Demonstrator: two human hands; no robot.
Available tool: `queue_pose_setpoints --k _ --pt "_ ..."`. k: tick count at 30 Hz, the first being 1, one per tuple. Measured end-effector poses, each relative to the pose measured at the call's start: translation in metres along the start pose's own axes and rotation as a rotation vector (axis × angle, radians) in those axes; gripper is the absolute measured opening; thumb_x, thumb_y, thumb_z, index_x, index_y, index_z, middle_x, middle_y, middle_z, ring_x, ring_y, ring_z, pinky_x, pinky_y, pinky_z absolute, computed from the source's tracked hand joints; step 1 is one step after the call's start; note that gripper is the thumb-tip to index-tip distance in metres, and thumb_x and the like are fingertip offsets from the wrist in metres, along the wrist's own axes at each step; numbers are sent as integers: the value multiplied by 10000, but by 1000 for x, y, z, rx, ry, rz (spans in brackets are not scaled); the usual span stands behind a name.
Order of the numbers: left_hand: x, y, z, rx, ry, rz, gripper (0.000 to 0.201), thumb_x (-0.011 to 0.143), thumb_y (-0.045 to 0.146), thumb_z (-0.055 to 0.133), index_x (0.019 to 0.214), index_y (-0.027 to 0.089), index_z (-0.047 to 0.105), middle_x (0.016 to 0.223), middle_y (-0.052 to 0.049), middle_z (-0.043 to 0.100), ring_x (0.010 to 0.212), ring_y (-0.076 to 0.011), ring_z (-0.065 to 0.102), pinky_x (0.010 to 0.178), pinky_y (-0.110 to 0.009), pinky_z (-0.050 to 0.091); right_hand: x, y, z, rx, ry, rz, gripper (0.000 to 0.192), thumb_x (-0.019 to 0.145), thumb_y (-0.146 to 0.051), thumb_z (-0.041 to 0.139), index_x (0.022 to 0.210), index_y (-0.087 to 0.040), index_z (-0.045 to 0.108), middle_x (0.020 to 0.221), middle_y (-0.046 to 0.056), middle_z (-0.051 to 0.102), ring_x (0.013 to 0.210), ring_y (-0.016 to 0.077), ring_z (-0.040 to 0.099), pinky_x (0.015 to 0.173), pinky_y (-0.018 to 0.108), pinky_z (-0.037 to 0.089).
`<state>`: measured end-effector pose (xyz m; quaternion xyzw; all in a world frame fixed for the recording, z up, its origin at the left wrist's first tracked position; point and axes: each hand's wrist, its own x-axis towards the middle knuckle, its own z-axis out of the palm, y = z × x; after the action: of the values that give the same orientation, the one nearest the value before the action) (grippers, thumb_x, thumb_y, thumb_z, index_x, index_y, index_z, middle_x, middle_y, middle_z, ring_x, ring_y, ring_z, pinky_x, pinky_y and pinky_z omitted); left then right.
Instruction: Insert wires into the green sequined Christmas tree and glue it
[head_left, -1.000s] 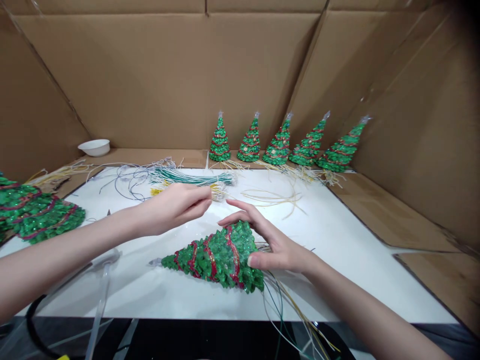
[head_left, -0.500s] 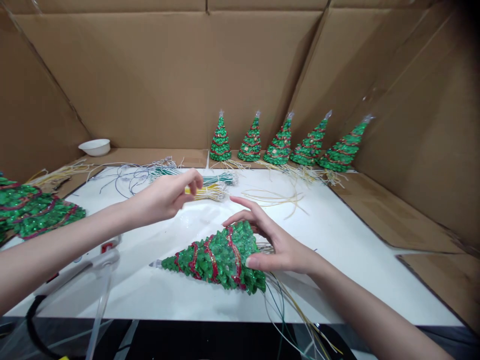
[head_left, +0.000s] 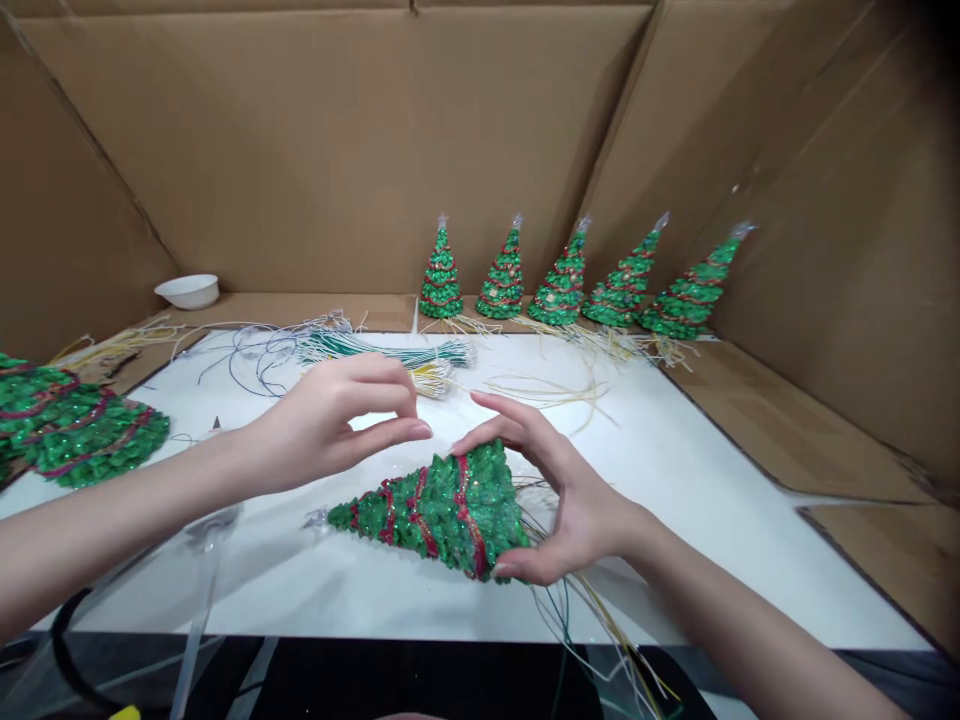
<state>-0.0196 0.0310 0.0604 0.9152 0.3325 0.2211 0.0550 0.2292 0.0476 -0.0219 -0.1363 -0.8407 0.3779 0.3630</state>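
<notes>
The right hand is cupping the wide base of a green glitter tree that is lying on its side on the white table, tip pointing left. Its grip is spread around the base, thumb underneath and fingers arching over the top, seemingly steadying the tree so it is not rolling. Thin yellow and green wires are trailing out of the base toward the near edge of the table.

The left hand is hovering just above and behind the tree, thumb and fingertips pressed close together; whether it is pinching anything is too small to tell.

Behind the tree, bundles of green and yellow leads are lying within easy reach. Farther back, five finished trees are standing upright in a row against the cardboard wall. Far left of the tree, more trees are lying piled, and a white bowl is sitting in the far left corner.
</notes>
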Motion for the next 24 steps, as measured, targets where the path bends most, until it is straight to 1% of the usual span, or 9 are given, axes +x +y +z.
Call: queue_pose_setpoints --k 1,2,5,6,8,10,14,16,24 --pt "0 5 -1 -15 0 17 247 940 239 509 727 167 612 821 -28 608 746 -130 548 686 -241 434 0 0 0 -1 -1 -4 1095 586 -419 822 1464 -304 178 1141 76 594 1094 264 567 1072 494 311" --pt "1 10 -1 -32 -2 25 247 945 201 489 732 166 608 860 -36 603 787 -135 547 716 -243 437 0 0 0 -1 -1 -7 1107 582 -417 825 1467 -302 170 1144 78 593 1096 266 566 1076 498 305" --pt "0 19 2 -99 -2 16 86 921 161 523 960 170 600 1046 -77 559 1015 -171 517 879 -276 435 -1 -1 0 1 3 -17 1130 572 -409 831 1472 -292 159 1150 83 588 1097 271 565 1077 505 299" --pt "-1 21 4 -113 1 11 106 909 184 558 1008 181 593 1102 -85 538 1080 -184 490 931 -297 419 -1 -1 1 4 6 -20 1129 573 -404 831 1473 -292 159 1149 82 588 1094 269 567 1075 503 303" --pt "-1 22 9 -123 1 8 113 882 241 616 991 213 618 1191 -84 502 1165 -207 442 1007 -343 375 0 -2 1 12 9 -27 1125 576 -390 831 1473 -298 157 1155 79 586 1084 265 571 1068 499 315" --pt "-1 23 15 -124 -5 6 63 877 258 623 927 228 649 1252 -76 475 1215 -223 406 1043 -379 342 0 -2 1 19 11 -34 1123 578 -380 829 1473 -310 154 1198 85 569 1071 261 574 1058 499 329" --pt "2 24 23 -140 -8 21 57 887 242 608 890 226 663 1260 -78 469 1224 -229 399 1033 -401 352 0 -2 1 23 12 -35 1108 584 -382 823 1472 -322 164 1368 114 451 1053 252 578 1036 487 361" --pt "4 23 25 -144 -3 35 63 890 231 603 877 223 665 1256 -75 468 1219 -225 400 1026 -397 353 0 -3 1 18 11 -37 1100 590 -381 822 1473 -325 168 1404 108 411 1059 248 574 1033 469 369" --pt "9 26 29 -158 -54 36 104 878 153 593 818 202 663 1230 -71 461 1182 -238 401 998 -403 342 0 0 2 16 14 -77 1123 585 -366 828 1482 -280 158 1255 88 529 1086 248 561 1055 450 355"
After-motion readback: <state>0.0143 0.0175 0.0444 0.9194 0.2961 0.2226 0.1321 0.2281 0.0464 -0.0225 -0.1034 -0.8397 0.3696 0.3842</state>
